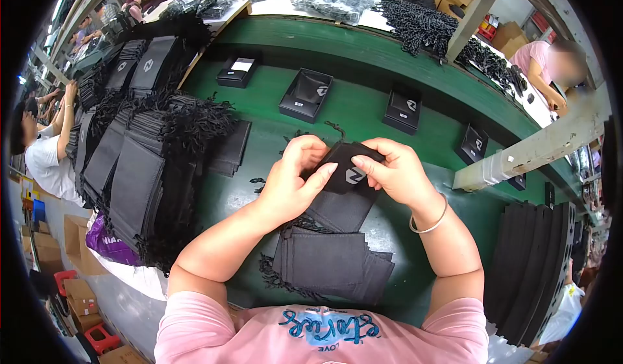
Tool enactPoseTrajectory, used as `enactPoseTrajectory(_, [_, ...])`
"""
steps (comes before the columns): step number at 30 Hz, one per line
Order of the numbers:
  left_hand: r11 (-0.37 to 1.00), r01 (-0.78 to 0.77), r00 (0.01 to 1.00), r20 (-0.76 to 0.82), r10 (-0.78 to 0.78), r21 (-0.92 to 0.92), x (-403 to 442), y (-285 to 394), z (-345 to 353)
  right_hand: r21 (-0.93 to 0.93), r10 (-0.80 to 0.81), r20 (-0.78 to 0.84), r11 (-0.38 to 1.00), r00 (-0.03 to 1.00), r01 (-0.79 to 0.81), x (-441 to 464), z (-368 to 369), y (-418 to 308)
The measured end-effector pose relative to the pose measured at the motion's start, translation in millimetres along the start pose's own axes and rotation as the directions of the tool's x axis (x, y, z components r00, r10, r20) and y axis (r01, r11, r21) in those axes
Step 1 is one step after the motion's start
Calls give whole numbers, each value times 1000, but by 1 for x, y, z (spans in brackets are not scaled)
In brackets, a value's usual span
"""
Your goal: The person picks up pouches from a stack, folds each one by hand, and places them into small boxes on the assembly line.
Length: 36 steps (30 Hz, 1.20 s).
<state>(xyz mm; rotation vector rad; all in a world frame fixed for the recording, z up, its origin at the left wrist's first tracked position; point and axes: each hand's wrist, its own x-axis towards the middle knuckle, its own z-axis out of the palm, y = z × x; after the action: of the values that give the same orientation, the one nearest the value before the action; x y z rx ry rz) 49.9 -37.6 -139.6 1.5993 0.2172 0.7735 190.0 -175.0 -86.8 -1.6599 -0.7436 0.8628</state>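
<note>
A small black drawstring pouch (342, 176) with a pale logo is held up between my two hands, its cord sticking out at the far end. My left hand (295, 175) grips its left side, thumb on the front. My right hand (400, 170) pinches the right edge near the top, with the thumb beside the logo. Just below the hands lie more black pouches (344, 212), partly covered. Nearer my body is a loose, fanned stack of pouches (324, 257) with cords at its left.
High piles of black pouches (134, 183) stand at left. Open black boxes (307, 96) holding logo pouches sit in a row on the green surface. A metal post (519, 153) slants in at right, near stacked black trays (529, 266). Co-workers are at left and upper right.
</note>
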Motion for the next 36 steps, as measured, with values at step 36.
enactPoseTrajectory(36, [549,165,920,73,-386,819,259,-79,-143,-726,-419,-24,631,908,272,307,64,7])
